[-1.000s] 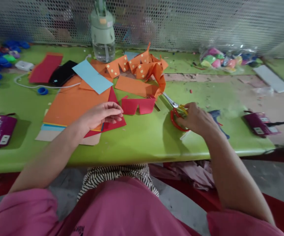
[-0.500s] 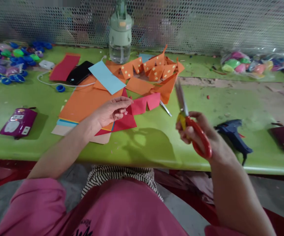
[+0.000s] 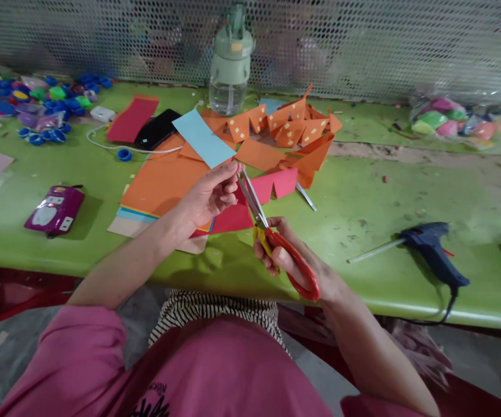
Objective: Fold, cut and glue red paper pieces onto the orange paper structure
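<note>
My left hand (image 3: 213, 194) pinches a tiny pink paper piece (image 3: 240, 167) between thumb and fingertips. In my right hand (image 3: 296, 258) are scissors (image 3: 291, 260) with red and yellow handles, their blades slightly apart and the tips at the pink piece. Behind the blades lies a red-pink paper strip (image 3: 285, 183) with notches cut in it. Beneath my left hand is a red sheet (image 3: 233, 220), beside a stack of orange paper (image 3: 158, 185). A light blue paper rectangle (image 3: 204, 139) rests on top of the stack.
Orange paper strips with pale squares (image 3: 291, 124) stand at the back near a water bottle (image 3: 229, 75). A glue gun (image 3: 432, 246) lies on the right, a purple power socket (image 3: 55, 209) on the left. A metal tool (image 3: 306, 197), partly covered, lies by the pink strip.
My right hand has brought the scissors left, from out over the table to the small piece at my left fingertips. The view has shifted slightly.
</note>
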A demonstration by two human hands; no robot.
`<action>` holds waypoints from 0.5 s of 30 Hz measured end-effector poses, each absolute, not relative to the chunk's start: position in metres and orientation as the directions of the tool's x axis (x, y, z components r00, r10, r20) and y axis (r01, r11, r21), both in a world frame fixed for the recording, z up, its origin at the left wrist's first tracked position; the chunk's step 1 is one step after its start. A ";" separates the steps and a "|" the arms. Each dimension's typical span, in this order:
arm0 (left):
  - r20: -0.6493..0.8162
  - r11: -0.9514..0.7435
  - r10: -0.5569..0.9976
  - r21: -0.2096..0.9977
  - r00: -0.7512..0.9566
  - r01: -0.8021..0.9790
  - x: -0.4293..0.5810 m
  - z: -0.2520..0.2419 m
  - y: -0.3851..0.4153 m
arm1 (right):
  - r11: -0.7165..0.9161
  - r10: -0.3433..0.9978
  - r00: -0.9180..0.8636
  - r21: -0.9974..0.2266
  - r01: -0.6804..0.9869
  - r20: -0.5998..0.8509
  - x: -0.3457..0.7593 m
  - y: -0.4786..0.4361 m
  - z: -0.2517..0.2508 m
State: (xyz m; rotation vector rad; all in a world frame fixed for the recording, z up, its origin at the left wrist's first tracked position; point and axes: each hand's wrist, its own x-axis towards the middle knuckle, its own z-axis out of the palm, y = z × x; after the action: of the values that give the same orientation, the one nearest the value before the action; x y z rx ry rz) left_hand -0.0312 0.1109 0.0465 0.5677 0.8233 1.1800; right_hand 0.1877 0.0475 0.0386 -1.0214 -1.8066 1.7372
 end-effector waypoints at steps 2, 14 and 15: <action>-0.251 0.291 0.956 0.751 0.152 -0.593 -0.032 0.047 0.111 | -0.054 0.756 -0.630 -0.976 0.209 -0.177 0.187 0.048 0.038; -0.276 0.312 0.945 0.601 0.176 -0.735 -0.030 0.048 0.112 | -0.057 0.751 -0.640 -0.981 0.184 -0.163 0.185 0.050 0.035; -0.273 0.314 0.945 0.597 0.181 -0.739 -0.030 0.048 0.112 | -0.058 0.753 -0.637 -0.981 0.185 -0.165 0.185 0.050 0.034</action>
State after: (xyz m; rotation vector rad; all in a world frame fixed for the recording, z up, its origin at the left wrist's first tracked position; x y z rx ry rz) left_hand -0.0301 0.1119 0.0476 0.3668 0.6716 1.2265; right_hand 0.1852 0.0503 0.0344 -0.9971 -1.7885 1.7410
